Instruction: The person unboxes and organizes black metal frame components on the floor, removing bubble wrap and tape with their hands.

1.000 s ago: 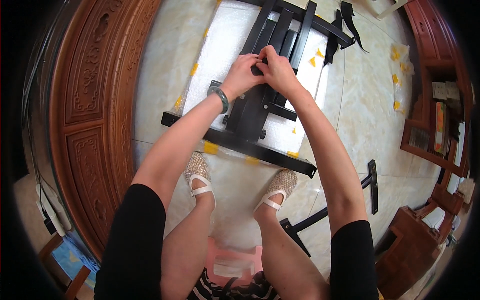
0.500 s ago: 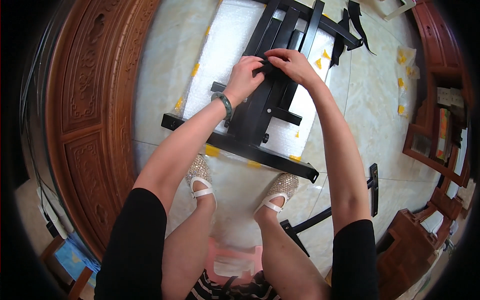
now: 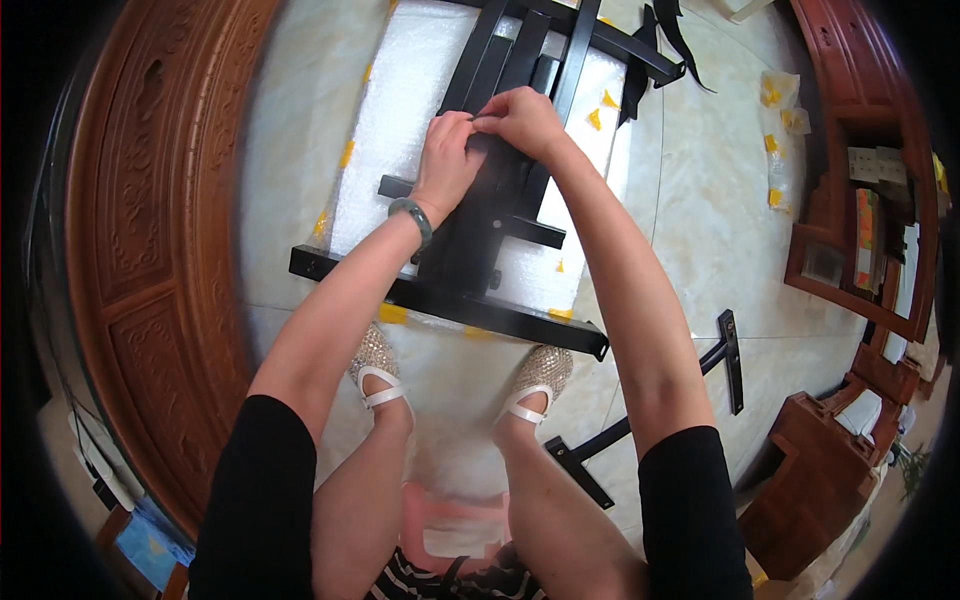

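Note:
My left hand [image 3: 445, 165], with a green bangle at the wrist, and my right hand [image 3: 524, 120] meet over the middle of a black metal frame [image 3: 462, 245]. The fingers of both are bent and pinched together, their tips touching or almost so. What they hold is small and dark and blends into the black bars; I cannot make out its kind. The frame lies flat on a white bubble-wrapped panel [image 3: 370, 175], its thick crossbar [image 3: 500, 318] towards my feet.
A black metal bar with end plates [image 3: 610, 440] lies on the tiled floor to the right. Black strips [image 3: 680, 45] lie at the far right of the panel. Carved wooden furniture [image 3: 150, 250] stands left, a wooden cabinet [image 3: 880, 270] right. A pink stool [image 3: 455, 500] is beneath me.
The whole view has shifted, so the frame and panel sit further left and slightly higher. Both hands stay together over the frame; the dark piece between them shows less now.

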